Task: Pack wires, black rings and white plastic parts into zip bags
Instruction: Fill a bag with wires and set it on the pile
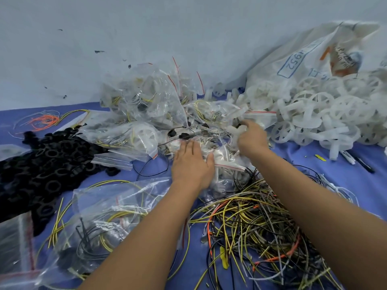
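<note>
A heap of black rings (41,164) is seen at far left on the blue cloth (345,181). At centre, a filled zip bag (222,162) is pressed flat under the left hand (191,164), fingers straight, its red-striped seal running rightward. Just right and beyond, a white plastic part (237,130) is pinched by the right hand (251,139), with wires (251,227) heaped nearer.

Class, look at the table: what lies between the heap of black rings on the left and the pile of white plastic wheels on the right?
In the head view, filled zip bags lie between the black rings and white wheels, with both hands among them.
</note>
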{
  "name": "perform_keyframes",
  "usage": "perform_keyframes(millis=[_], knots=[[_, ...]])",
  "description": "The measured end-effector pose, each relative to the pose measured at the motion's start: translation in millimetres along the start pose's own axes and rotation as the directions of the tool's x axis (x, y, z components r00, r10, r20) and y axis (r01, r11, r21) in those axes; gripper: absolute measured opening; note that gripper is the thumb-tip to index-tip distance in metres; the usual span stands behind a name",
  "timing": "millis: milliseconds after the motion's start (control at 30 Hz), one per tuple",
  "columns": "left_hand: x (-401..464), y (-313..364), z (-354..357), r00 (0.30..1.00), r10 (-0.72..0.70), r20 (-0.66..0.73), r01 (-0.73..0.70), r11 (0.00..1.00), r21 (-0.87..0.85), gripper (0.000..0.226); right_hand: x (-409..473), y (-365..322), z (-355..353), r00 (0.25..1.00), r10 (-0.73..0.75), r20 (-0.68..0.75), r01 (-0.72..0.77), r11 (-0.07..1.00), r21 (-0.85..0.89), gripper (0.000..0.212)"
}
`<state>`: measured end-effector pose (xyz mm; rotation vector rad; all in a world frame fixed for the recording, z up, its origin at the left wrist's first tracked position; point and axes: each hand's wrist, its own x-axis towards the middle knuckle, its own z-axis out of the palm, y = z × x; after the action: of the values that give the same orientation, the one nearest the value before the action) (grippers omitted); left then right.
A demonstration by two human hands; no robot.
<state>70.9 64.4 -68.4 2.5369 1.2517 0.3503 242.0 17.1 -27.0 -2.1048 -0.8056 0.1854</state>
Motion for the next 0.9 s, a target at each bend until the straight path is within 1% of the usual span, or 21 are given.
perform_keyframes(millis=[67,133,200,267,300,333,400,433,467,533,600,633,700,800,833,900], knots=[[-4,1,-6,1.0,0.019,-0.011,-0.019,0.999,-0.034,0.07,-11,-4,-5,0.995,0.009,-0.101,0.001,0.995,0.097,0.064],[-17,0,-12,0.997,0.023,-0.08,-0.03,0.996,-0.088,0.065,-25,-8,-7,0.985,0.062,-0.16,-0.024,0.974,0.227,0.069],[-36,-4,-18,0.977,0.02,-0.212,-0.041,0.995,-0.094,0.058,-42,-10,-5,0.971,0.14,-0.195,-0.061,0.928,0.366,0.062],[-58,-8,-23,0.941,0.002,-0.338,-0.03,0.997,-0.078,0.053,-64,-15,-1,0.96,0.212,-0.181,-0.081,0.833,0.547,0.049],[-70,-10,-26,0.934,-0.031,-0.356,-0.003,0.995,-0.096,0.054,-77,-20,3,0.961,0.229,-0.155,-0.085,0.779,0.621,0.042],[-81,-11,-28,0.94,-0.075,-0.333,0.034,0.991,-0.129,0.057,-90,-24,7,0.965,0.23,-0.126,-0.086,0.732,0.676,0.036],[-100,-17,-30,0.96,-0.176,-0.219,0.136,0.973,-0.187,0.062,-118,-34,16,0.978,0.203,-0.053,-0.095,0.652,0.752,0.028],[-107,-22,-29,0.963,-0.205,-0.178,0.169,0.966,-0.197,0.061,-131,-37,20,0.984,0.179,-0.008,-0.105,0.614,0.782,0.026],[-114,-28,-28,0.962,-0.215,-0.168,0.178,0.961,-0.213,0.056,-145,-40,25,0.988,0.149,0.047,-0.125,0.579,0.806,0.022],[-124,-41,-30,0.957,-0.206,-0.207,0.144,0.95,-0.279,0.038,-166,-43,31,0.985,0.087,0.151,-0.174,0.531,0.829,0.016],[-130,-52,-33,0.95,-0.184,-0.253,0.093,0.938,-0.335,0.017,-180,-45,34,0.973,0.052,0.226,-0.222,0.496,0.839,0.015],[-133,-56,-34,0.949,-0.173,-0.263,0.074,0.934,-0.349,0.012,-185,-46,35,0.967,0.031,0.251,-0.235,0.484,0.843,0.015],[-137,-61,-35,0.958,-0.139,-0.251,0.037,0.927,-0.374,0.014,-191,-48,36,0.961,-0.029,0.275,-0.225,0.497,0.838,0.016],[-143,-61,-34,0.964,-0.114,-0.239,0.005,0.91,-0.414,0.032,-195,-52,37,0.953,-0.091,0.289,-0.2,0.526,0.827,0.02],[-143,-60,-34,0.966,-0.097,-0.241,-0.005,0.919,-0.394,0.036,-196,-52,37,0.949,-0.1,0.297,-0.206,0.517,0.831,0.02],[-145,-58,-33,0.971,-0.023,-0.237,-0.049,0.954,-0.297,0.038,-196,-51,37,0.945,-0.121,0.303,-0.205,0.504,0.839,0.016]])
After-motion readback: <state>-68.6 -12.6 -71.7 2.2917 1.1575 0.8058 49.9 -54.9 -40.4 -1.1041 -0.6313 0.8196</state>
